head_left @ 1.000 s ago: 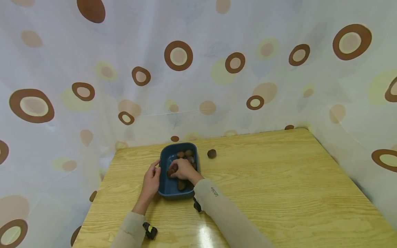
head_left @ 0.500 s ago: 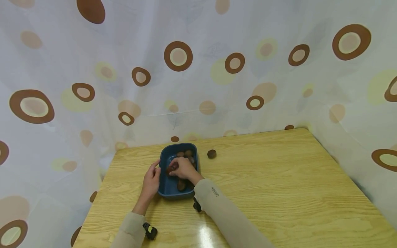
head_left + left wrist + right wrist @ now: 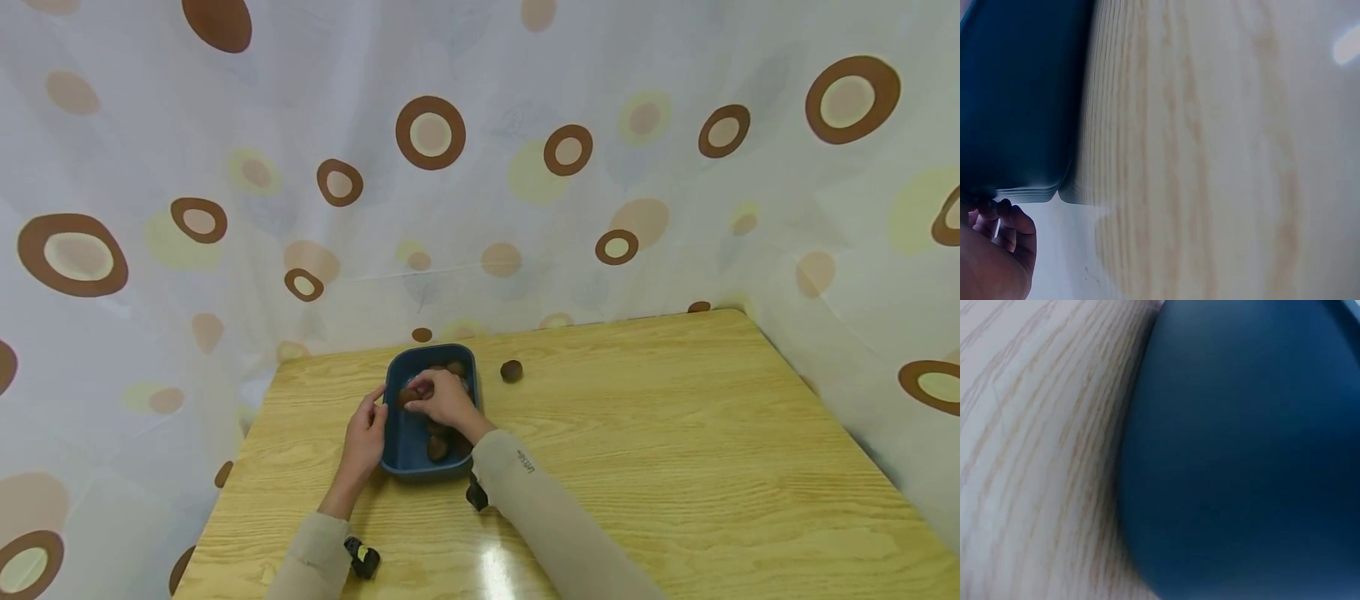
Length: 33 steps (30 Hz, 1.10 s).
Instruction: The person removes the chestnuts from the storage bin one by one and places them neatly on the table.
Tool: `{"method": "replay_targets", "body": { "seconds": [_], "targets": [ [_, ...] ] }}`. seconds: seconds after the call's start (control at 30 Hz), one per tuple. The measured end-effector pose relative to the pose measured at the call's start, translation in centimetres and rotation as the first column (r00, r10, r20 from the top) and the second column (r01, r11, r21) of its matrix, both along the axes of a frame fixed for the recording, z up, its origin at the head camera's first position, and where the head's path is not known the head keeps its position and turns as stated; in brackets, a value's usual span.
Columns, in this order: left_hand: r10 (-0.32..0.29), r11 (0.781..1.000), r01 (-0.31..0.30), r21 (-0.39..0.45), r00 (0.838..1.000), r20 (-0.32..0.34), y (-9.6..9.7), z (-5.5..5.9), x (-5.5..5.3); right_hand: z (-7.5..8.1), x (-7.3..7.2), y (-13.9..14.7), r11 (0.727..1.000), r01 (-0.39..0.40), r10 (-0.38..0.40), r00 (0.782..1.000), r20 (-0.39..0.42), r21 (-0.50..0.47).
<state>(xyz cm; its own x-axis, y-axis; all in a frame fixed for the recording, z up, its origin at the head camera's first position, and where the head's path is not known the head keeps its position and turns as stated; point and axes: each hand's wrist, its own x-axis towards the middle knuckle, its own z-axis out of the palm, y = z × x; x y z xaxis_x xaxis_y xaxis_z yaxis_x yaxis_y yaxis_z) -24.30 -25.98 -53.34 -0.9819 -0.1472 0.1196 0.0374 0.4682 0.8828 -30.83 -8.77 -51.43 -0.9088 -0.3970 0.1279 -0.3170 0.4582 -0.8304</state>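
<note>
A: What's biggest here?
B: The spotted sheet, behind the wood-grain tabletop. On that, a blue bin stands near the far edge, toward the far left corner.

A: And the hands?
B: The left hand lies relaxed along the bin's left wall, touching it, not visibly curled round the rim. The right hand reaches in over the bin's right side, pinching a brown piece between thumb and fingers.

A: The other pieces?
B: More brown lumps lie inside, mostly along its right side, partly hidden. One stray lump lies on the tabletop, just beyond the bin's right side, near the far edge.

A: What's just changed?
B: The pinched piece has shifted slightly toward the bin's far end; the left hand has stayed put. I'd judge it's being moved within the bin, which the left hand probably steadies.
</note>
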Motion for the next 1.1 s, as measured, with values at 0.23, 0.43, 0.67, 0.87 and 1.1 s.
{"method": "replay_targets", "body": {
  "seconds": [0.23, 0.43, 0.67, 0.87, 1.1],
  "targets": [
    [-0.008, 1.000, 0.008, -0.001, 1.000, 0.011, 0.0, 0.1, 0.1, 0.4, -0.3, 0.4, 0.999, -0.010, 0.010, 1.000, 0.008, -0.043],
    [-0.005, 1.000, 0.005, -0.001, 1.000, 0.010, 0.0, 0.1, 0.1, 1.3, -0.3, 1.4, 0.997, -0.019, 0.021, 1.000, 0.020, -0.078],
    [0.000, 1.000, 0.000, -0.007, 1.000, 0.000, 0.2, 0.0, 0.2, 2.1, -0.5, 3.2, 0.993, -0.021, 0.022, 1.000, 0.014, -0.117],
    [0.007, 1.000, -0.007, -0.018, 1.000, -0.005, 0.1, -0.2, 0.3, 2.7, -0.8, 4.9, 0.991, 0.010, -0.004, 0.999, 0.045, -0.130],
    [0.005, 1.000, -0.005, -0.027, 1.000, -0.017, 0.0, -0.2, 0.2, 2.8, -1.6, 7.5, 0.987, 0.072, -0.062, 0.995, 0.072, -0.142]
  ]
}}
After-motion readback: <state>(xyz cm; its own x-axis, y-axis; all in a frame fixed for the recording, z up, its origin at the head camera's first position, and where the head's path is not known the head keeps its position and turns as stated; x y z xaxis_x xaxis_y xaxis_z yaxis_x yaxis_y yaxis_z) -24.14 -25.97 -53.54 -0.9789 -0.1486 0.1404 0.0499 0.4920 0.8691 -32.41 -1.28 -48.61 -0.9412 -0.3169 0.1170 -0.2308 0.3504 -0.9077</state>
